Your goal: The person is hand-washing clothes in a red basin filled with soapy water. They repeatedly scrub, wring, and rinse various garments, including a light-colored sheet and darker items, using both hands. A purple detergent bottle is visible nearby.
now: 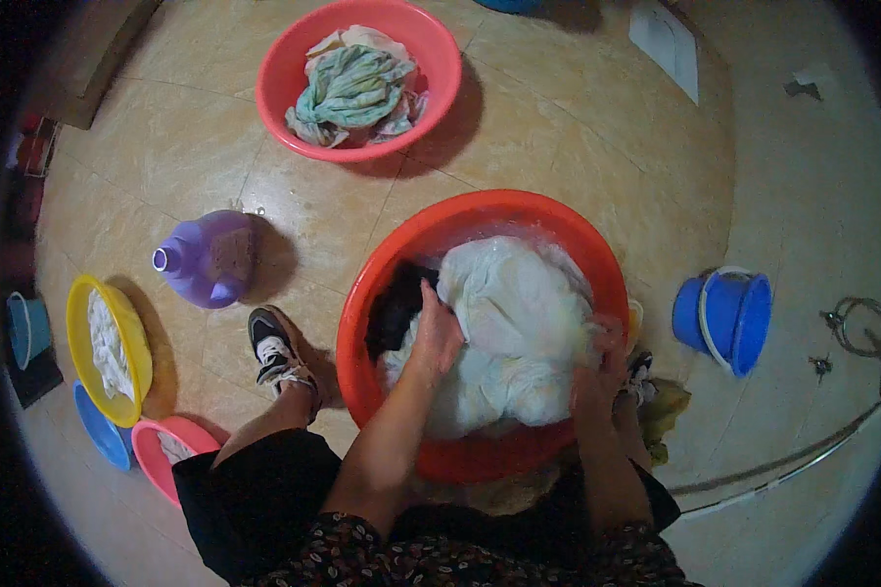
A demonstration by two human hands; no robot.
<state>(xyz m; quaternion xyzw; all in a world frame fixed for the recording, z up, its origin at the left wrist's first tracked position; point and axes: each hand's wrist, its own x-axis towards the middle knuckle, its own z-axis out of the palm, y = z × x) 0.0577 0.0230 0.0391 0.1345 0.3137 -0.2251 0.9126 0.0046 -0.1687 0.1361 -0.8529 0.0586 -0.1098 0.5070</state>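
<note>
A large red plastic basin (358,308) stands on the floor between my feet, holding a bulky wet white cloth (514,308) and a dark cloth (400,308) at its left side. My left hand (440,330) rests at the left edge of the white cloth, beside the dark one; whether its fingers grip fabric is not clear. At the right edge of the white cloth is my right hand (598,359), blurred, with its fingers hard to make out. Some water shows near the basin's far wall.
A pink basin (268,88) with green and pale cloths stands ahead. On the left are a purple plastic jug (209,257), a yellow basin (145,359), a blue basin (99,433) and another pink basin (147,458). A blue bucket (723,315) and a hose (785,477) lie right.
</note>
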